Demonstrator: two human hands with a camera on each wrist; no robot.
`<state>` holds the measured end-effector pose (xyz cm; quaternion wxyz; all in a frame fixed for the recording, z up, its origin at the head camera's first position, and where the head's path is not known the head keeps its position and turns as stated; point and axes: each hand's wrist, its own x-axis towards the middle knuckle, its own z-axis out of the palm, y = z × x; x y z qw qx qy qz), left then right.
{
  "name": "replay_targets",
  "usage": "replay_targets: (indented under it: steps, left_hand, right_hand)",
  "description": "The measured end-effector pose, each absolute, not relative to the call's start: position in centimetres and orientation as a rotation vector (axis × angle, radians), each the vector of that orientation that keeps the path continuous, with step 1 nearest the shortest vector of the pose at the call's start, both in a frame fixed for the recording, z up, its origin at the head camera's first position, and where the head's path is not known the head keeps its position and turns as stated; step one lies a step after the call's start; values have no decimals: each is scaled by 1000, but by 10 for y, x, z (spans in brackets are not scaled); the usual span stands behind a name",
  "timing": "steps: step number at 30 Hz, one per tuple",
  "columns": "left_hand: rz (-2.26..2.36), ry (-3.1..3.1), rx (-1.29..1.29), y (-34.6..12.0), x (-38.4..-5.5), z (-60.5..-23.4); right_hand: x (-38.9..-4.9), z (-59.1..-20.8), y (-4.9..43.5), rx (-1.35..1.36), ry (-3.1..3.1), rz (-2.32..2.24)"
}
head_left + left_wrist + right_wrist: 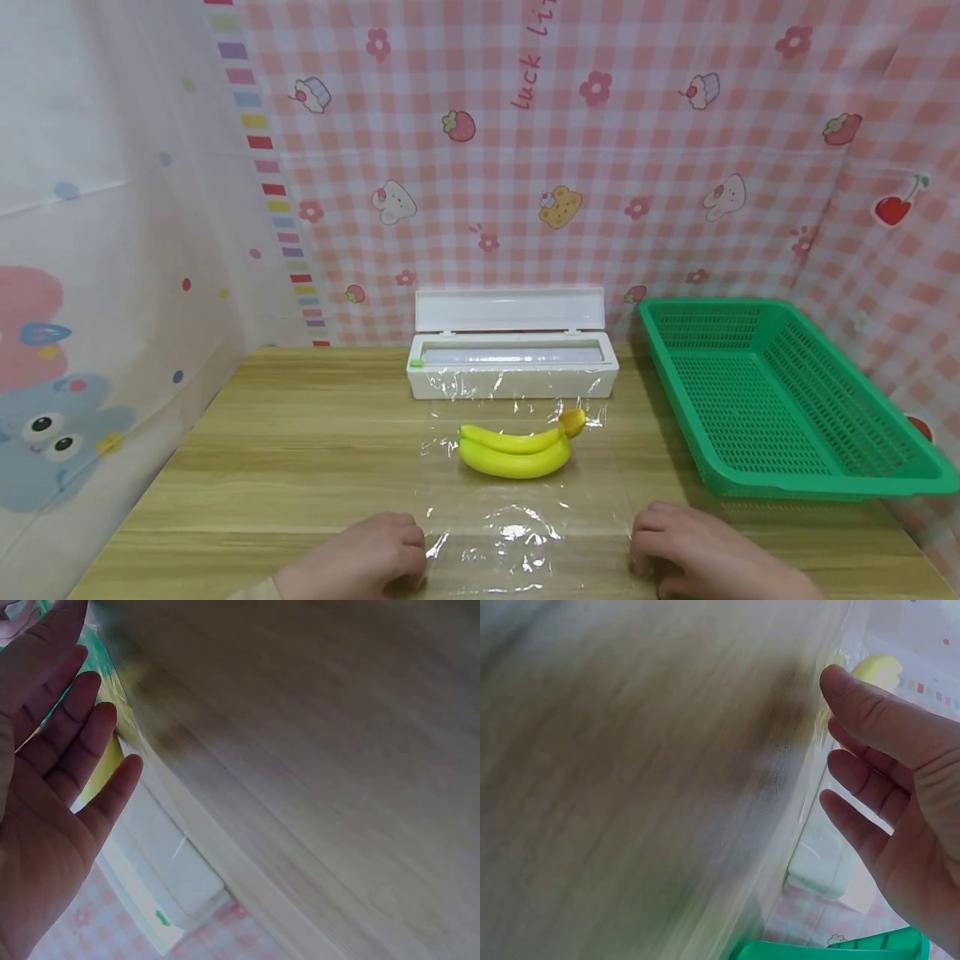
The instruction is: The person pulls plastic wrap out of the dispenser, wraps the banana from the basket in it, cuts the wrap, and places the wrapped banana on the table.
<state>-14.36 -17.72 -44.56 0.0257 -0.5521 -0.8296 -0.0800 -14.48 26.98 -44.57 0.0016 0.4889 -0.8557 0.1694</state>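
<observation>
A sheet of clear plastic wrap (517, 533) stretches from the slot of a white wrap dispenser (513, 383) toward the front. Two joined yellow bananas (517, 458) lie on it, stem to the right. At the sheet's left edge my left hand (367, 554) pinches the film between thumb and fingers, the other fingers loosely bent in the left wrist view. My right hand (697, 550) holds the opposite edge likewise; its thumb (862, 701) hides the index finger in the right wrist view. Exact fingertip contact is hard to see through the clear film.
The dispenser's lid (510, 310) stands raised at the back, with a small green cutter (417, 363) at its left end. A green plastic basket (765, 408) sits on the right. Patterned cloth (480, 167) closes off the wooden table (300, 433) behind and at both sides.
</observation>
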Motion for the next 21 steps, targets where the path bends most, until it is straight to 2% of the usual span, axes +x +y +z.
replay_targets:
  steps: [21]
  left_hand:
    - [-307,-2540,-1779,-176,-146,-447]
  right_hand:
    - [-150,-457,263,1621,-2467,474]
